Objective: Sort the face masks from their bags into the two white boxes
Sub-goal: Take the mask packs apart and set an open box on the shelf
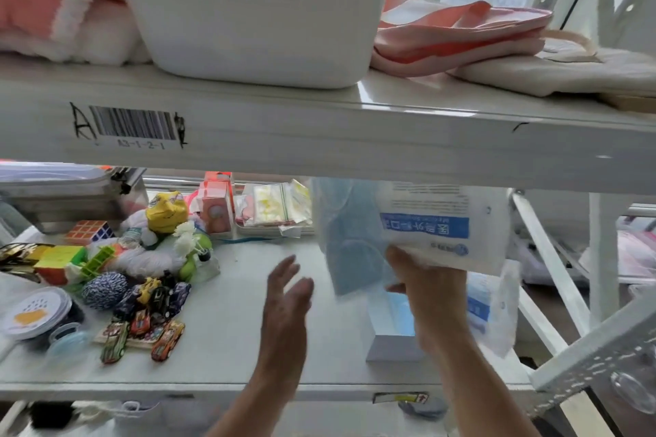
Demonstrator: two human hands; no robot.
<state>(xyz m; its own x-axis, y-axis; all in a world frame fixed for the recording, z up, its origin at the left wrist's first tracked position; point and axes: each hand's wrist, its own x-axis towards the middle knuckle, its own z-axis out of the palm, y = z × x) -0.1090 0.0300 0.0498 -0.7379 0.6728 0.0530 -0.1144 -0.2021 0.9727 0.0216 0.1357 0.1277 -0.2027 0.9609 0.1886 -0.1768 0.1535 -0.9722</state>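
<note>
A shelf (241,294) is spread beneath both hands. A mask bag (436,220) is gripped from below by the right hand (429,294), with blue masks (349,234) hanging out just left of that hand. A white box (390,341) is seen under it. The left hand (287,298) is held flat, fingers straight, apart from the bag.

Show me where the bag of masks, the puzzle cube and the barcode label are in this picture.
mask bag (426,227): head view, on its blue printed band.
puzzle cube (90,231): head view, on its tiled face that shows.
barcode label (135,124): head view, on its black bars, on the upper shelf's front edge.
</note>
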